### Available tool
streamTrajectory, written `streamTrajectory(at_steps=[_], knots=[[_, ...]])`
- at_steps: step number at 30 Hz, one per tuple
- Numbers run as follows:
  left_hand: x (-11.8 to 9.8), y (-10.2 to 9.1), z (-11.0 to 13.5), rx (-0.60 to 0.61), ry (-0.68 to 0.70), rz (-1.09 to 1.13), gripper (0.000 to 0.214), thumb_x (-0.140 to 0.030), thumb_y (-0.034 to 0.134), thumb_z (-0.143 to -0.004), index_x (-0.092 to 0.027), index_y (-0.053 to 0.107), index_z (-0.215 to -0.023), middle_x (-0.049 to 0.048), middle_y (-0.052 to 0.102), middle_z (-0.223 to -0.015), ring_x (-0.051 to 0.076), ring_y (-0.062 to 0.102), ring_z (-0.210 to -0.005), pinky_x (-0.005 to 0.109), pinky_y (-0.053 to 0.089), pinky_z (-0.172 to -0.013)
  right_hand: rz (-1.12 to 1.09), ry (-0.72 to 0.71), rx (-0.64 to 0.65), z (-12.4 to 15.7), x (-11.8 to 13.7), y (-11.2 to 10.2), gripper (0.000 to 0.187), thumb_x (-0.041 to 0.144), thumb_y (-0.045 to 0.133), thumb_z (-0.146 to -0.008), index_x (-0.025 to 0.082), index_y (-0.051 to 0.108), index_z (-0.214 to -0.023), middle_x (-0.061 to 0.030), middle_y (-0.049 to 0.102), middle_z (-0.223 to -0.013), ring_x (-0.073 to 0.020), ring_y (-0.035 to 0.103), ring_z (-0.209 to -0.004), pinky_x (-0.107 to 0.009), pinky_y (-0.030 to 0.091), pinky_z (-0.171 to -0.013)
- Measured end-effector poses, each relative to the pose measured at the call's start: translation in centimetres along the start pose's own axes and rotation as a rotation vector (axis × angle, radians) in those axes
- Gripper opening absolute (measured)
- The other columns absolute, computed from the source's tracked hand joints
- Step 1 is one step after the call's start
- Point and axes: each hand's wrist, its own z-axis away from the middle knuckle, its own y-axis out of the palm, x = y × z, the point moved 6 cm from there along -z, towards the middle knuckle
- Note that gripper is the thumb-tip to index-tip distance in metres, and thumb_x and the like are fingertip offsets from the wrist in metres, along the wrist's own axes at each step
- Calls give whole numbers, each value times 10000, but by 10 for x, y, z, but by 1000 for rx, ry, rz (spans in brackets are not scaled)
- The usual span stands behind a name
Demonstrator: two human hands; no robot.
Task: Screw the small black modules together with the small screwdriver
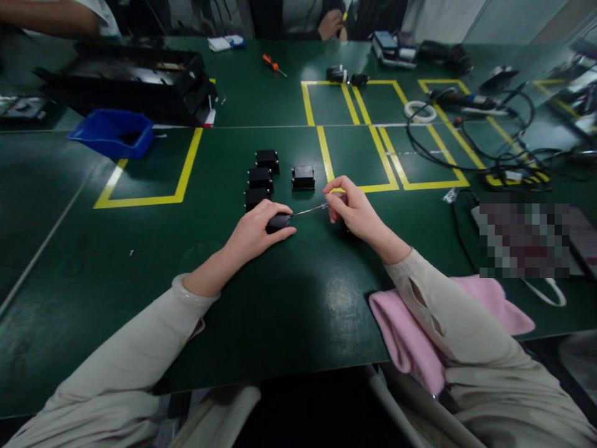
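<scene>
On green counter (298,305), left hand (254,227) has fingers clamped on black box (280,221); right hand (352,208) pinches screwdriver (323,206), tip at box's right end. Box likely light, stiff, slick; best held by opposite sides.

Gripping a black block (280,222) in the left hand (255,225), pointing a screwdriver (323,206) at its end with the right hand (353,210), with pink cloth (402,326) overhanging the front edge of the green table (298,330)

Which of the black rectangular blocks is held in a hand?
The black rectangular block nearest the person: the left hand grips it, a slender metal shaft at its end. The other four visible stand beyond, ungripped.
</scene>
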Motion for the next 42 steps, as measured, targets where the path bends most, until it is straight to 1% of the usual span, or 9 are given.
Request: streamTrajectory(at_steps=[4, 7, 11, 16, 22, 27, 33, 38, 42], knots=[[0, 0, 0, 3, 0, 2, 334, -438, 705, -968, -208, 674, -1208, 90, 701, -1207, 281, 666, -1124, 434, 531, -1009, 30, -21, -33, 1, 2, -3, 124, 272, 597, -1017, 243, 494, -1079, 94, 536, -648, -113, 570, -530, -282, 418, -571], [0, 0, 0, 6, -5, 5, 337, -438, 703, -969, -204, 674, -1209, 96, 698, -1205, 283, 667, -1122, 433, 533, -999, 25, -10, -27, 0, 1, -2, 138, 320, 601, -1024, 241, 492, -1058, 93, 538, -630, -115, 564, -524, -283, 417, -567], [0, 0, 0, 13, -24, 9, 330, -441, 700, -965, -215, 672, -1204, 94, 699, -1212, 287, 665, -1130, 442, 530, -1007, -1, 13, -6, 0, 0, 0, 156, 381, 564, -1054, 252, 479, -1032, 103, 495, -571, -123, 538, -508, -284, 426, -557], [0, -1, 0, 27, -47, 8, 328, -442, 708, -953, -235, 670, -1204, 86, 701, -1221, 290, 662, -1137, 453, 527, -1024, 28, 4, -35, 1, 3, -2, 160, 321, 632, -1016, 254, 497, -1070, 80, 549, -669, -117, 573, -539, -290, 436, -575], [0, 0, -1, 22, -44, 1, 325, -439, 713, -952, -231, 671, -1198, 84, 700, -1207, 286, 663, -1124, 439, 529, -1014, -10, 12, -1, 0, 1, 0, 115, 327, 558, -1045, 247, 476, -1042, 84, 528, -615, -124, 546, -523, -274, 429, -551], [0, 0, 0, 12, -28, 8, 330, -440, 706, -960, -219, 671, -1202, 90, 696, -1193, 283, 664, -1116, 435, 528, -1009, 1, -6, -30, 1, 2, -2, 142, 254, 609, -996, 239, 488, -1071, 79, 561, -662, -110, 563, -531, -265, 429, -561], [-1, -1, 0, 26, -40, 11, 333, -454, 699, -959, -227, 669, -1201, 93, 694, -1210, 294, 662, -1126, 448, 531, -1007, -4, 13, 9, 0, 3, 0, 146, 358, 564, -1055, 245, 474, -1041, 88, 535, -617, -110, 552, -530, -260, 424, -555], [0, 0, 0, 26, -41, 7, 340, -462, 693, -962, -232, 666, -1211, 91, 687, -1209, 293, 659, -1122, 450, 534, -995, 7, -10, -19, 1, 3, -1, 166, 315, 622, -1017, 244, 485, -1077, 84, 556, -660, -109, 564, -542, -269, 442, -575], [1, 0, 0, 20, -40, 6, 336, -465, 695, -959, -237, 667, -1204, 84, 690, -1201, 289, 662, -1115, 446, 534, -994, -5, 6, -10, 1, 2, -1, 193, 386, 611, -1033, 245, 481, -1061, 85, 556, -657, -106, 559, -536, -265, 436, -560]])
